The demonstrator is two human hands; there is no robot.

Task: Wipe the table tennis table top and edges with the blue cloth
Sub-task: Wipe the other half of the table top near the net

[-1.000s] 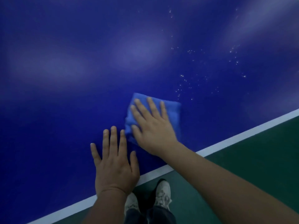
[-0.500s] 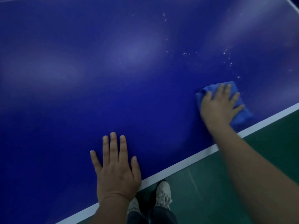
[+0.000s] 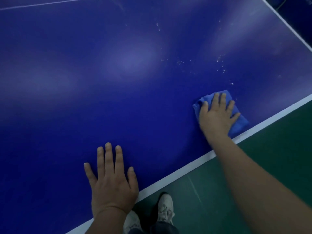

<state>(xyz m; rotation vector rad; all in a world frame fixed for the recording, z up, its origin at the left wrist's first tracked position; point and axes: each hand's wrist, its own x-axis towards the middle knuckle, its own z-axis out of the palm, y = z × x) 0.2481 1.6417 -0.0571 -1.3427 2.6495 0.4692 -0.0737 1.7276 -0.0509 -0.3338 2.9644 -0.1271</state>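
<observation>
Blue covers nearly everything in view: one dark blue table tennis counter (image 3: 118, 81) with a white line (image 3: 185, 168) along its near edge, and one folded blue cloth (image 3: 240, 121) lying on it at the right, just beside that line. Two hands are in view. The right hand (image 3: 217, 115) lies flat on top of the cloth, fingers straight and spread, pressing it to the surface rather than curling round it. The left hand (image 3: 111, 181) rests palm down on the bare counter near the edge, fingers straight and slightly apart, holding nothing. Small pale specks (image 3: 180, 62) dot the surface beyond the cloth, too fine to count. Two light shoes (image 3: 166, 208) stand on the green floor (image 3: 253, 166) below the edge.
</observation>
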